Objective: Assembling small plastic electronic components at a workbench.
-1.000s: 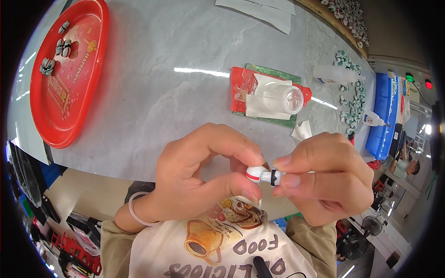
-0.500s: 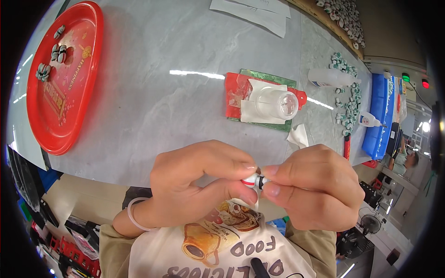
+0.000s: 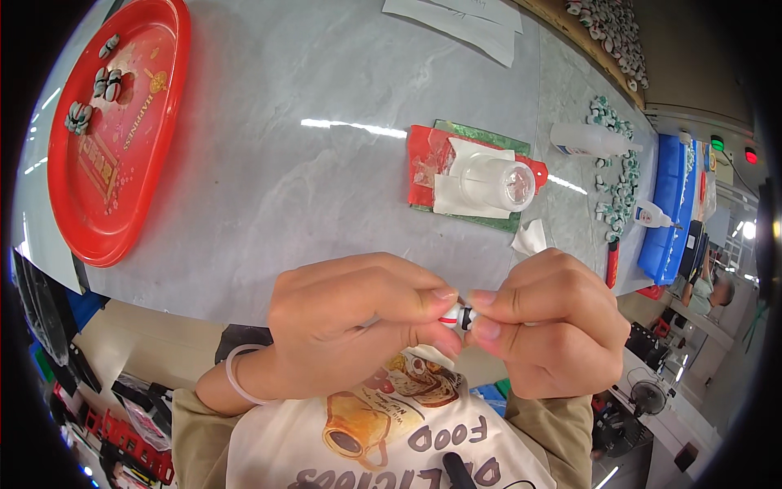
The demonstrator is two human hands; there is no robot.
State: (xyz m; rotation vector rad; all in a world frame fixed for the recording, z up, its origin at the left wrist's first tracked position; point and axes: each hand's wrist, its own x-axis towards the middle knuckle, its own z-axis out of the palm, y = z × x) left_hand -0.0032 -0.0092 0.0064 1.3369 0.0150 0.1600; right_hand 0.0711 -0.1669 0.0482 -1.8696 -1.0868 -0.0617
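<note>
Left hand (image 3: 350, 308): pinches white piece (image 3: 455, 314)
Right hand (image 3: 560, 319): pinches opposite end
Black band (image 3: 466, 319): uneven pressure, we judge, could skew

White on the small piece (image 3: 457, 317), slashed by a red stripe and ringed in black! Grey marbling runs across the desk (image 3: 244, 204); the tray (image 3: 91, 236) blazes red, with gold and pink decoration. There's solid blue on the bin (image 3: 665, 216), and cream on the apron (image 3: 273, 444), printed with dark lettering and a golden-brown mug!
</note>
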